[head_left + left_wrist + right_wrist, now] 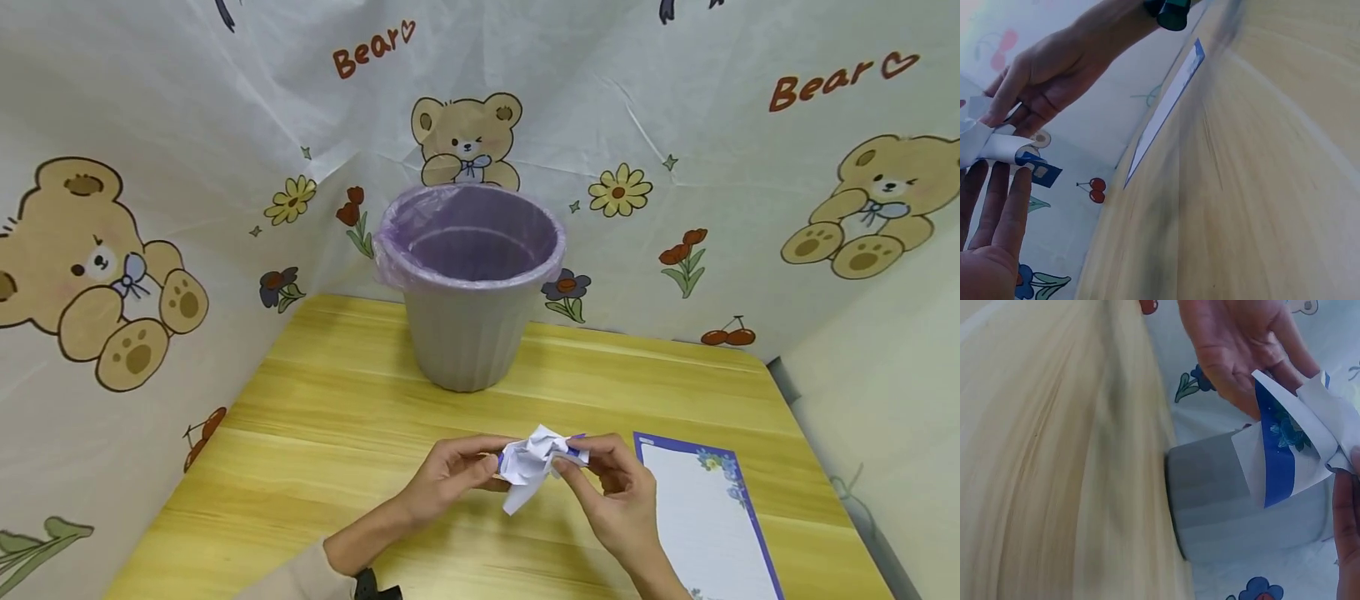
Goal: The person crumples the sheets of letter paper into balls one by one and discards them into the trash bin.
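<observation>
Between both hands, above the table, is a crumpled sheet of paper (534, 457), white with blue border parts showing. The left hand (457, 471) pinches its left end between thumb and fingers. At the other end, the thumb and fingers of the right hand (617, 492) pinch a fold. In the right wrist view, a loose flap of the paper (1280, 450) shows a blue band and a printed flower. The left wrist view has the paper (1004, 149) resting along the left fingertips, with the right hand (1054, 75) gripping it from above.
A grey bin (468, 342) with a purple liner (390, 258) stands at the back of the wooden table (330, 400). Flat by the right hand lies a blue-bordered sheet of writing paper (705, 517). A bear-print cloth (585, 108) hangs behind and around the table.
</observation>
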Demonstrator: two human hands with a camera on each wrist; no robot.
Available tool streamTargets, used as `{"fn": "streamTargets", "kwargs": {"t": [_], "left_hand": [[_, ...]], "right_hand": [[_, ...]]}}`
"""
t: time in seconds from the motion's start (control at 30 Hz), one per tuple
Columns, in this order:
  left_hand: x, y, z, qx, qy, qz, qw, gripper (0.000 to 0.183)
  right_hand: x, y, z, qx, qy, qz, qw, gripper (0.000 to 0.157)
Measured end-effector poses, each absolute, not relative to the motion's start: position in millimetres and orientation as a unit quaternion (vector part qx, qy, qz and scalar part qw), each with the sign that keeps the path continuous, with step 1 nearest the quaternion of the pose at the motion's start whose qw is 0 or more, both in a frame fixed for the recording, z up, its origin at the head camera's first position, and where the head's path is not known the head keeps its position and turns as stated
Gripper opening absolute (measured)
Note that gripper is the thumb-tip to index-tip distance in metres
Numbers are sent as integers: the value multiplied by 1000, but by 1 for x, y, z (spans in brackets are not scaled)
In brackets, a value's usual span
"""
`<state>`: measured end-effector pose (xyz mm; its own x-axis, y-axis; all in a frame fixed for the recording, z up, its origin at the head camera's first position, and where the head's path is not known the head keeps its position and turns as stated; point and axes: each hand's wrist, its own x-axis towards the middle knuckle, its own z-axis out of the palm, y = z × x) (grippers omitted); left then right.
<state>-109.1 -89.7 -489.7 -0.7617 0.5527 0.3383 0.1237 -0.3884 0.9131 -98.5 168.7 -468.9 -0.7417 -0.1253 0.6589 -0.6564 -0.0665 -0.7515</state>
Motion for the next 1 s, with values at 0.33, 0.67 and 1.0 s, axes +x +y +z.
{"fn": "streamTargets", "kwargs": {"t": [0.33, 0.67, 1.0], "left_hand": [[-112, -91, -486, 267, 610, 739, 103, 35], [-110, -90, -484, 277, 636, 714, 89, 36], [-111, -86, -483, 304, 596, 733, 124, 56]], "right_hand": [[-92, 146, -478, 340, -650, 649, 200, 42], [-96, 145, -486, 363, -694, 561, 269, 32], [-107, 150, -462, 457, -687, 394, 405, 23]]}}
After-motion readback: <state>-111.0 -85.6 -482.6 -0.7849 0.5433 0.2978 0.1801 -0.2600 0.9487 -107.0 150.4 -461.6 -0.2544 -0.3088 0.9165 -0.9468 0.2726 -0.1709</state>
